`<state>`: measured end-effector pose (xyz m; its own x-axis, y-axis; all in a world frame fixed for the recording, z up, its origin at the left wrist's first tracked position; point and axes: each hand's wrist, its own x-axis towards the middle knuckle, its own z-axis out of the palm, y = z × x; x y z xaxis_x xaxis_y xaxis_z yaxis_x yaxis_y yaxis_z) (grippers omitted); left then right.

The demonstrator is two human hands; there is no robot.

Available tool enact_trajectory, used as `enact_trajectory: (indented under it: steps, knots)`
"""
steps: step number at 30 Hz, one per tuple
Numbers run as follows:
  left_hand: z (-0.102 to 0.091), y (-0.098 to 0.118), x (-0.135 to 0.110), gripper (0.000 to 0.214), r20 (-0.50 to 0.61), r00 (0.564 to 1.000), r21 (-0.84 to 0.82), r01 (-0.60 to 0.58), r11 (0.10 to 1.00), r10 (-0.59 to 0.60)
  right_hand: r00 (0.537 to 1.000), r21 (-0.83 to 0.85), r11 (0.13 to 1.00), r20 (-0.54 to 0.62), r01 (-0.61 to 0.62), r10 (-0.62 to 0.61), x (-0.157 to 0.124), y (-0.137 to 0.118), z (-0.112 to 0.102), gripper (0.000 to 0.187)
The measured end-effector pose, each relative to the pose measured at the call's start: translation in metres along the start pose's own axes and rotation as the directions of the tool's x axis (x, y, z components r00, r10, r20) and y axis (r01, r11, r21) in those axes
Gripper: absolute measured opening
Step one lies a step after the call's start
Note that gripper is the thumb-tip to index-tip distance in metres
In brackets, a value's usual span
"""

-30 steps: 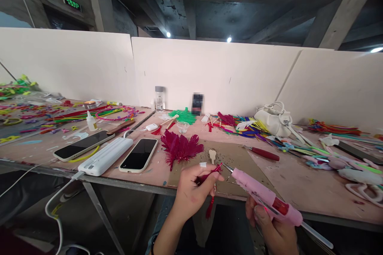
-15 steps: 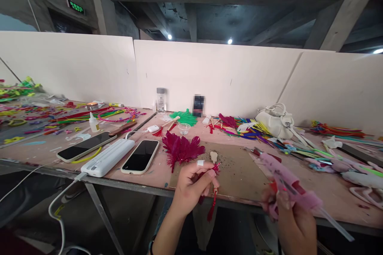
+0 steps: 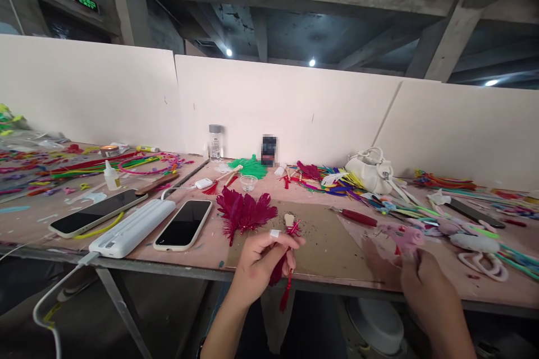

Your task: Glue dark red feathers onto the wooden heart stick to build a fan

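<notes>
My left hand (image 3: 263,261) is closed in a pinch above the table's front edge. In it is a wooden handle (image 3: 289,220) with shiny red trim, a hanging red tassel (image 3: 285,294) and some dark red feather below the fingers. A white strip is wrapped around one finger. Just beyond lies a dark red feather fan (image 3: 248,210) on a brown board (image 3: 332,247). Over the table at the right, my right hand (image 3: 429,280) is closed on a pink glue gun (image 3: 404,237); part of its grip is hidden by the hand.
Left of the board lie a phone (image 3: 185,225), a white power bank (image 3: 132,228) with a cable, and another phone (image 3: 99,213). A red-handled tool (image 3: 357,217) lies near the glue gun. Behind are a green feather fan (image 3: 252,166), a clear cup (image 3: 248,183) and a white bag (image 3: 368,173).
My right hand has carried the glue gun away from my left hand, lower over the table's right side, and its nozzle has turned. My left hand keeps its pinch. The view has swung slightly right.
</notes>
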<state>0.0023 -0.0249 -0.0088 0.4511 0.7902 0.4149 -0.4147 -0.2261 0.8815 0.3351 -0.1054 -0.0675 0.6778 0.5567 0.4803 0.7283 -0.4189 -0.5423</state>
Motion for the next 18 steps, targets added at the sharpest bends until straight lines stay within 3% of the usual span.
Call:
enact_trajectory:
  steps: [5, 9, 13, 16, 18]
  knots:
    - [-0.005, 0.000, -0.002, 0.030, 0.076, 0.996, 0.022, 0.033, 0.999, -0.035, 0.990, -0.115, 0.993, 0.139, -0.011, 0.027, -0.001, -0.004, -0.005, 0.045]
    - [-0.006, 0.004, -0.004, 0.039, 0.083, 0.997, 0.167, -0.003, 0.986, -0.011, 0.989, -0.058, 0.997, 0.139, -0.047, 0.055, -0.006, -0.006, -0.013, 0.060]
    - [-0.004, 0.003, -0.005, 0.023, -0.009, 0.998, 0.102, -0.053, 0.993, 0.054, 0.988, 0.051, 0.997, -0.141, -0.052, 0.058, -0.024, -0.025, -0.033, 0.080]
    - [0.000, 0.000, -0.005, 0.023, -0.128, 0.991, -0.037, -0.052, 0.998, 0.047, 0.920, 0.162, 0.982, -0.362, -0.094, 0.148, -0.045, -0.050, -0.050, 0.069]
    - [0.001, 0.000, -0.005, 0.034, -0.208, 0.978, -0.097, -0.028, 0.995, 0.007, 0.894, 0.277, 0.960, -0.421, -0.035, 0.154, -0.056, -0.066, -0.056, 0.064]
